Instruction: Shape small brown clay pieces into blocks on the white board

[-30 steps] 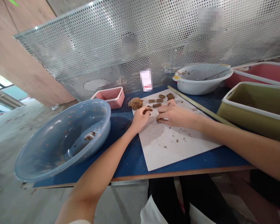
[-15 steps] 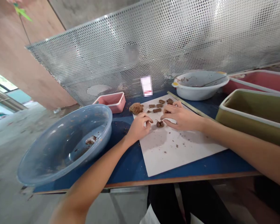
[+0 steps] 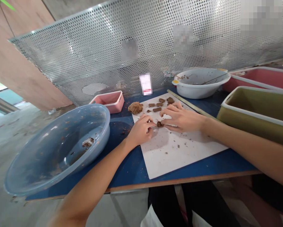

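A small brown clay lump (image 3: 159,124) with rounded parts lies on the white board (image 3: 165,165), between my two hands. My left hand (image 3: 142,129) is at its left side, fingers curled and fingertips against the lump. From the right, my right hand (image 3: 182,118) presses the lump with its lower fingertips, while its upper fingers arch above the board. Several short brown clay pieces (image 3: 157,109) lie behind the hands, some partly covered by the right hand. A larger rough clay chunk (image 3: 135,107) sits at the board's far left corner. Dark crumbs are scattered over the board.
A big blue basin (image 3: 61,151) stands at the left, a small pink tub (image 3: 116,105) behind it. Along the right are a white basin (image 3: 195,91), a green tub (image 3: 257,119), a pink tub (image 3: 271,77) and a pale stick (image 3: 190,105). Perforated metal sheeting (image 3: 96,56) closes off the back.
Both hands have closed in on the small clay lump and now touch it from either side. The view has shifted slightly, so the basin and tubs appear a little farther left.
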The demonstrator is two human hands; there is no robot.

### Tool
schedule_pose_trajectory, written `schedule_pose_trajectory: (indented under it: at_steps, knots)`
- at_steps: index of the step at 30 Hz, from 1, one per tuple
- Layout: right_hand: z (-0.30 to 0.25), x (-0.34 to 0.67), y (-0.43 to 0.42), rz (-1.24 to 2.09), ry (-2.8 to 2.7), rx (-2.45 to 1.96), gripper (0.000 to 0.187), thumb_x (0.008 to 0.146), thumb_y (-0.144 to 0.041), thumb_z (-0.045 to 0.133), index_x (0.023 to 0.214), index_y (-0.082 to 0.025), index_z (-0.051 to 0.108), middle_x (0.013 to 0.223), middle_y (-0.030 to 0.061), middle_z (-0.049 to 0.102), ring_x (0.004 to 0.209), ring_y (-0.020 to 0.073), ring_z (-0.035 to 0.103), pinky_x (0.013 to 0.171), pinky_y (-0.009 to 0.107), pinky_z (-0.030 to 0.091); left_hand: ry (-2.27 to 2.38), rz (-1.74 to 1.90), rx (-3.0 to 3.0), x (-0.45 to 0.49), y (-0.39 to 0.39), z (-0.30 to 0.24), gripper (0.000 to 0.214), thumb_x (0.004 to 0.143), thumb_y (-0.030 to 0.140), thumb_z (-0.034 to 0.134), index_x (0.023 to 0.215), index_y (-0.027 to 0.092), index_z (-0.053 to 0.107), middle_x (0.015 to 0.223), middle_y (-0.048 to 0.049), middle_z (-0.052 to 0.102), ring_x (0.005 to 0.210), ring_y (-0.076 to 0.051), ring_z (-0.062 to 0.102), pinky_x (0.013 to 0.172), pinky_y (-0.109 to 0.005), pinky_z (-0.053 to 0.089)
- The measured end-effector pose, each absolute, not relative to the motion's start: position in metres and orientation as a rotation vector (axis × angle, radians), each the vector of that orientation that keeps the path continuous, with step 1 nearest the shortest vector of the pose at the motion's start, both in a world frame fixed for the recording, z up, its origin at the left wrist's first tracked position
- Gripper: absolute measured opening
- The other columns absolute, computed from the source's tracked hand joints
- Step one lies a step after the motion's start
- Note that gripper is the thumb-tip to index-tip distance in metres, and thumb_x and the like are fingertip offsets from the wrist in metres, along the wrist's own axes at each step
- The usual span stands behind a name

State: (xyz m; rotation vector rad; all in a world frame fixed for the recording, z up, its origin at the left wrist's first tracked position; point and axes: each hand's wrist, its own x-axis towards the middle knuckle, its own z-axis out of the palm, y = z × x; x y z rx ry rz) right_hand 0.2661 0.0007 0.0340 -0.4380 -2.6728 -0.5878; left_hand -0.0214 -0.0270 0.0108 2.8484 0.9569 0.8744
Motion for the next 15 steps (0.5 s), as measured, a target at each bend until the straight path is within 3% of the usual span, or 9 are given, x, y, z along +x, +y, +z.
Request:
schedule_pose_trajectory:
  at_steps: [15]
  knots:
    - [0.0318, 0.2665, 0.0022, -0.633, -2.702, -0.388, 0.024, 0.116, -0.028, 0.054, 0.123, -0.023, 0.077, 0.138, 0.0137, 0.064, 0.122, 0.0317, 0.053, 0.101, 0.049, 0.038, 0.945, 0.848, 2.891, -0.0172, -0.0258, 0.0084, 0.032, 0.093, 0.001, 0.057, 0.106, 0.017, 0.082, 0.109, -0.0103, 0.071, 0.108, -0.027, 0.062, 0.104, -0.044, 0.059]
